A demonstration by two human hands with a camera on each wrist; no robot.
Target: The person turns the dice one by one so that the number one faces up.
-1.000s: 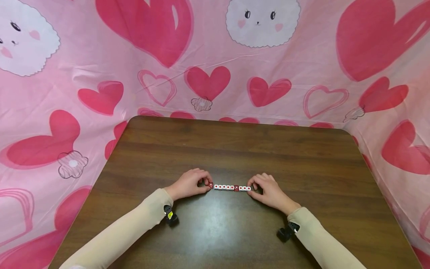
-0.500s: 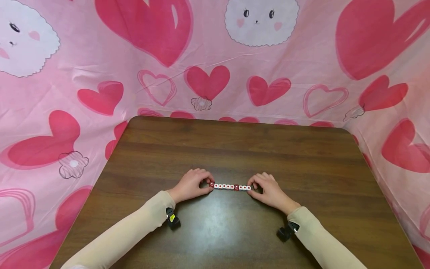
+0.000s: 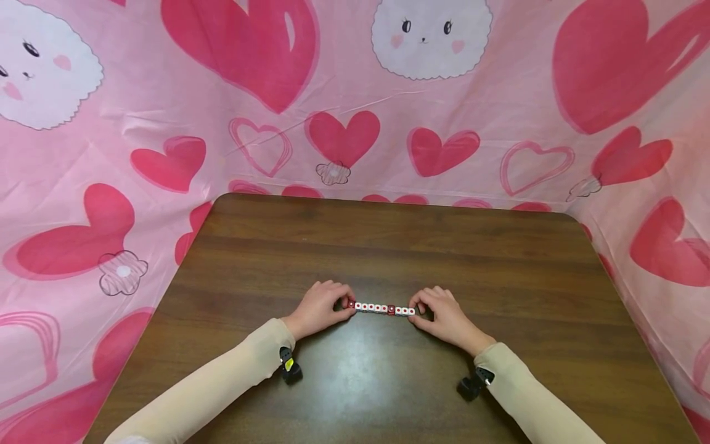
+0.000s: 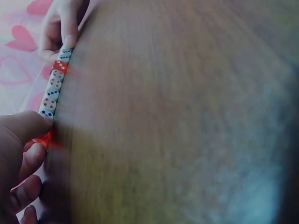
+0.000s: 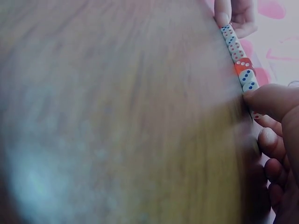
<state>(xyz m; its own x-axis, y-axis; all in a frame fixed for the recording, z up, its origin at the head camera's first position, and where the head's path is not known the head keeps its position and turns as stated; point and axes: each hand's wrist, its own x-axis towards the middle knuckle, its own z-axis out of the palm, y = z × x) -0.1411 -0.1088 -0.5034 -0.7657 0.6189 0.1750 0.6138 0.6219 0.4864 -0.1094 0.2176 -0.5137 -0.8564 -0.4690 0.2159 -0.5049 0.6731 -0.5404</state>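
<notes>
A straight row of dice runs left to right on the table (image 3: pixel 355 370). Most are white dice (image 3: pixel 371 307) showing one red pip on top; a clear red die (image 3: pixel 391 310) sits among them toward the right. My left hand (image 3: pixel 318 310) pinches another red die (image 3: pixel 351 304) at the row's left end, close against the neighbouring white one. In the left wrist view the thumb partly covers this red die (image 4: pixel 44 140). At the other end, my right hand (image 3: pixel 448 319) pinches the last white die (image 5: pixel 256 115) between thumb and fingers, which hide part of it.
Pink cloth with hearts (image 3: pixel 342 137) hangs behind the table and along both sides. Each wrist wears a small black camera, one on the left sleeve (image 3: pixel 291 370) and one on the right sleeve (image 3: pixel 471 387).
My left hand has slid slightly right with the red die, and the gap between that die and the row has closed. The right hand stays at its end of the row.
</notes>
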